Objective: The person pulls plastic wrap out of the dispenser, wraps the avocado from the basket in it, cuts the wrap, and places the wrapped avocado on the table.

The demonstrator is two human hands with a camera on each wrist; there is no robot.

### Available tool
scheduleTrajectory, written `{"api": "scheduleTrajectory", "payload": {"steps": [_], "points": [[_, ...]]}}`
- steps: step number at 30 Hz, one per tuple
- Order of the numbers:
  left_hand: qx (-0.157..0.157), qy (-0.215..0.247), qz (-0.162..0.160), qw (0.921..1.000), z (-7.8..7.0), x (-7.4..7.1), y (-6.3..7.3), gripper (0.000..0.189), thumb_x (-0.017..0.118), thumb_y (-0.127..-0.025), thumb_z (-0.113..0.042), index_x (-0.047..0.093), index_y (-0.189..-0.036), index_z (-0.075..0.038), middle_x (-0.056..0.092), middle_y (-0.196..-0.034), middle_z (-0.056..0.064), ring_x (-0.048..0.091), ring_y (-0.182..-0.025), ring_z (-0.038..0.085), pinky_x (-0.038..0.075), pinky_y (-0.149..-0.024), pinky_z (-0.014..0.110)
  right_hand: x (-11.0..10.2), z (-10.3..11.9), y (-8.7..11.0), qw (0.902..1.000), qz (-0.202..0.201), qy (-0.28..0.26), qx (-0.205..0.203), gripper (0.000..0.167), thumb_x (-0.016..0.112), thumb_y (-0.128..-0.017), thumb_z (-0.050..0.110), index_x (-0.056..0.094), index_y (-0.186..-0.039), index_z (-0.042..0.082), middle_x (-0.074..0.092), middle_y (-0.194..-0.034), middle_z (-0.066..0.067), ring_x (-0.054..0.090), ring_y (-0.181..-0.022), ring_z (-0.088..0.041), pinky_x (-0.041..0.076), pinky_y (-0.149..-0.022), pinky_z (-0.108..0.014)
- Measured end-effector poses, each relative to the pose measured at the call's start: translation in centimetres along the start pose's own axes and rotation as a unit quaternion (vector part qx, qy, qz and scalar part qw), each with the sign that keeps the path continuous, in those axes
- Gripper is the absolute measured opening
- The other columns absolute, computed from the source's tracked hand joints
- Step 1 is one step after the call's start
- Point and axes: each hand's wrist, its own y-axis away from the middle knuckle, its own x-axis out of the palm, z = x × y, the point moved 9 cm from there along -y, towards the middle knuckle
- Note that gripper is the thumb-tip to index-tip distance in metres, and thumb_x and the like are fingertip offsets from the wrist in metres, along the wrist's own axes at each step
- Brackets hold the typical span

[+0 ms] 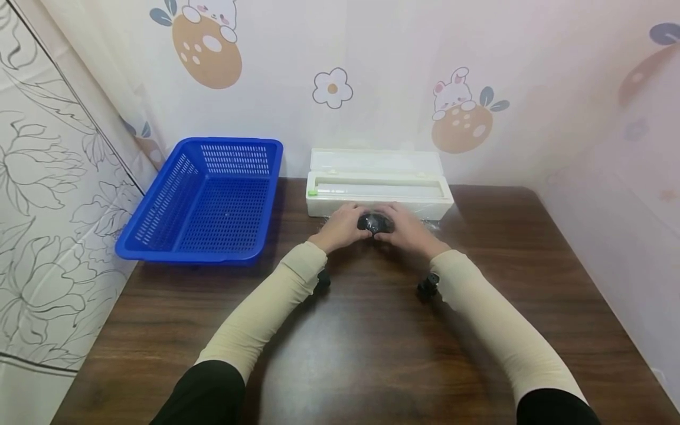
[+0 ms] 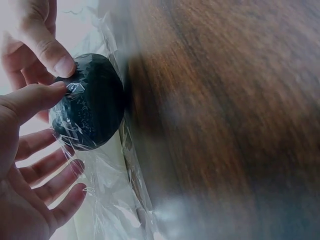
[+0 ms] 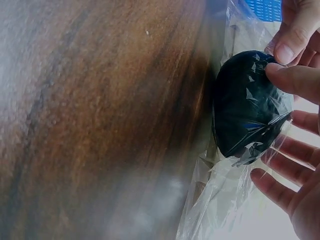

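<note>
Left hand (image 1: 342,228) and right hand (image 1: 408,230) face each other, and we've got thumbs and bent fingers gripping the black, rounded object (image 2: 97,107) from either side! It sits right between them, just in front of the white box (image 1: 320,206), longer axis running hand to hand, clear film (image 2: 112,202) clinging round it; neither hand looks nearer to us.

The hands (image 1: 342,227) (image 1: 408,229) partly hide the dark wrapped object (image 1: 375,224).
</note>
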Motion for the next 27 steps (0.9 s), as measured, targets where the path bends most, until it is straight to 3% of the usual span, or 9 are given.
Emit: {"api": "scheduleTrajectory", "payload": {"steps": [27], "points": [[-0.005, 0.046, 0.005, 0.9989, 0.5, -0.5, 0.5, 0.053, 0.069, -0.09, -0.035, 0.055, -0.136, -0.013, 0.054, -0.142, 0.007, 0.047, -0.134, 0.026, 0.039, -0.113, 0.041, -1.4, -0.1, 0.6, 0.9999, -0.001, 0.004, 0.013, 0.05, 0.069, -0.09, 0.03, 0.056, -0.132, 0.006, 0.059, -0.125, -0.018, 0.055, -0.117, -0.034, 0.045, -0.1, -0.052]]}}
